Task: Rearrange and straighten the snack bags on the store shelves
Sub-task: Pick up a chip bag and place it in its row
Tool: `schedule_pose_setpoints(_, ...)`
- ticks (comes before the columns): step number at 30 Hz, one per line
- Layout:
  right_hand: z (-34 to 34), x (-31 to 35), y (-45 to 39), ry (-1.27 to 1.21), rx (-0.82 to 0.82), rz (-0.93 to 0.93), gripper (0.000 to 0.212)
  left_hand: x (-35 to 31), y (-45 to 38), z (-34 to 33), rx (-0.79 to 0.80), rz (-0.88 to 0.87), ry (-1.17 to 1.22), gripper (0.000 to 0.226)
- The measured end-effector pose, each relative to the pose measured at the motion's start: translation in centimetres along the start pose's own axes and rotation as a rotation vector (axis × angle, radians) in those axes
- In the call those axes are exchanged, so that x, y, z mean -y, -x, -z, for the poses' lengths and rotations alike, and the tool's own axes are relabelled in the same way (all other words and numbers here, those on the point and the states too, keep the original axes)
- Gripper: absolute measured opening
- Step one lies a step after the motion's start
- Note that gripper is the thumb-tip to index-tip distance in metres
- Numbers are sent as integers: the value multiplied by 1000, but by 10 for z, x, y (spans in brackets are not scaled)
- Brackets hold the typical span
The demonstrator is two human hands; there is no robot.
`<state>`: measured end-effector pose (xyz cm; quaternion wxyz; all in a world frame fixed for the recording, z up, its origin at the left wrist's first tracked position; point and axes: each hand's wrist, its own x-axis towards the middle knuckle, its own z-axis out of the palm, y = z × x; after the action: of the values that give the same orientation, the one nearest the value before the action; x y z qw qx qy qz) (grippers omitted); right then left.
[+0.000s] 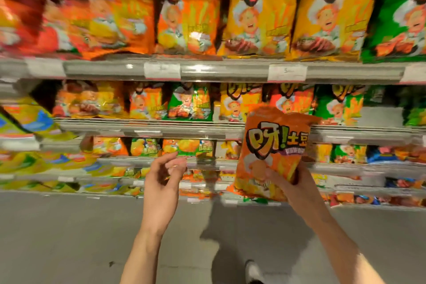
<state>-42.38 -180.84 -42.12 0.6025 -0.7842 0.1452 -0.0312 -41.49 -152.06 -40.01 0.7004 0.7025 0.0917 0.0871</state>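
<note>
Store shelves (207, 69), right hand (297, 182) gripping orange bag (272, 152)

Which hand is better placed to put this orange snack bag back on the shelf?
Right. The right hand already grips the orange snack bag upright before the shelves; the left hand is empty.

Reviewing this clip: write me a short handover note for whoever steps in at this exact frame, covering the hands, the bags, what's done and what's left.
Right hand: grip closed on the lower part of an orange snack bag, held upright in front of the shelves, off any shelf.
Left hand: empty, fingers loosely curled, raised beside the bag.
Shelves: rows of orange, yellow and green bags stand facing out; the upper-left bags are too blurred to judge.
Done: one bag pulled out, in hand.
Left: likely place it with matching orange bags, then straighten the rest.
</note>
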Motion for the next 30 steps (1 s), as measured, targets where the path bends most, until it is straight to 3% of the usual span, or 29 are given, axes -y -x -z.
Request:
schedule_pose_setpoints(7, -81, 36, -25, -12, 153, 21, 76, -8, -40, 48, -7, 15, -39, 17)
schedule_pose_setpoints(11, -116, 49, -56, -28, 210, 65, 65, -12, -73, 63, -3, 17, -114, 27)
schedule_pose_setpoints(15, -134, 51, -79, -31, 227, 96, 78, -8, -112, 62, 31, 29, -198, 13)
schedule_pose_setpoints(19, -135, 44, -92, -33, 219, 110, 86, 1, -157, 43, 119, -45, -354, 16)
schedule_pose_setpoints(26, -122, 35, -100, -21, 112, 78, 89, 1, -228, -1, 242, -172, -558, 41)
schedule_pose_setpoints(30, -120, 30, -101, -25, 36, 88, 92, 6, -248, -19, 240, -296, -699, 37)
